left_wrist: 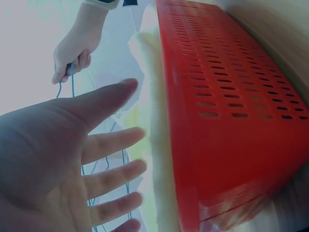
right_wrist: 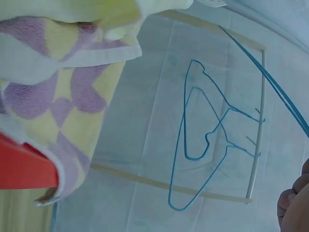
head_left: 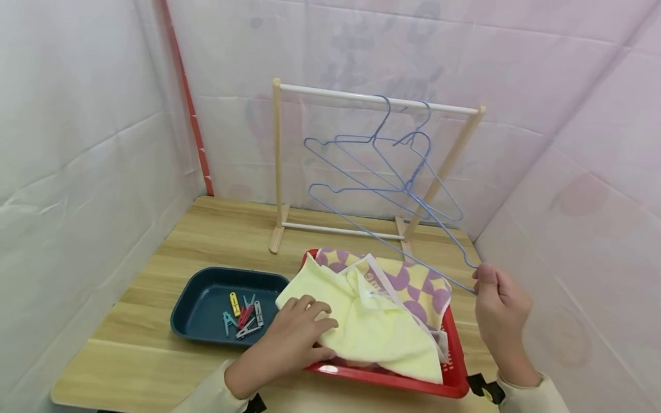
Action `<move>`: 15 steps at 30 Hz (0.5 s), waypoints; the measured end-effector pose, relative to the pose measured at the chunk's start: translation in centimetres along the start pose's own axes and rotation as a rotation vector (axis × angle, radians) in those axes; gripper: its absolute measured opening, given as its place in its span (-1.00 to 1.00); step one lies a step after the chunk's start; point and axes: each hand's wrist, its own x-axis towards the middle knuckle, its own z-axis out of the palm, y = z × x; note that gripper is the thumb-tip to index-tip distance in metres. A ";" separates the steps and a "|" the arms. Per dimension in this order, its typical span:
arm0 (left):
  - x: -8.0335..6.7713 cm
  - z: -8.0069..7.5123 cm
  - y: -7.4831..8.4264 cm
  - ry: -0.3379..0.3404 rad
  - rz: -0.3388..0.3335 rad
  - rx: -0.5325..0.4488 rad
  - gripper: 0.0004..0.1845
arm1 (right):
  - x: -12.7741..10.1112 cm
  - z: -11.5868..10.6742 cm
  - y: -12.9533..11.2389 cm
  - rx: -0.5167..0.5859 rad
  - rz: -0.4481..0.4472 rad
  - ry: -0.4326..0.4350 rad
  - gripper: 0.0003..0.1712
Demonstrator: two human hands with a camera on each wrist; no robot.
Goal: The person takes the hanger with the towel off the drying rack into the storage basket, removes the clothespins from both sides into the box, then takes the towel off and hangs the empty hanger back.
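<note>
Right wrist view: right hand (right_wrist: 293,205) cut off at edge; red basket (right_wrist: 21,164) mostly hidden by towels.

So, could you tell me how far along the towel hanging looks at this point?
Nothing is hung yet. The right hand pinches one blue wire hanger pulled off the rack, where two more hangers hang bare. The left hand rests on the yellow towel in the red basket; the checked towel and the pegs in the blue tray lie untouched.
</note>
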 end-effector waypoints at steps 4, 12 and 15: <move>-0.1 0.2 -0.4 0.046 -0.025 0.036 -0.34 | 0.9 1.3 -0.6 0.021 -0.085 -0.009 -0.70; 0.2 -0.2 -2.4 0.108 -0.103 0.020 -0.21 | 2.5 3.9 -1.7 0.000 -0.152 -0.042 -0.77; 0.5 -0.4 -3.2 0.123 -0.126 0.005 -0.20 | 3.2 4.9 -2.2 -0.014 -0.162 -0.066 -0.80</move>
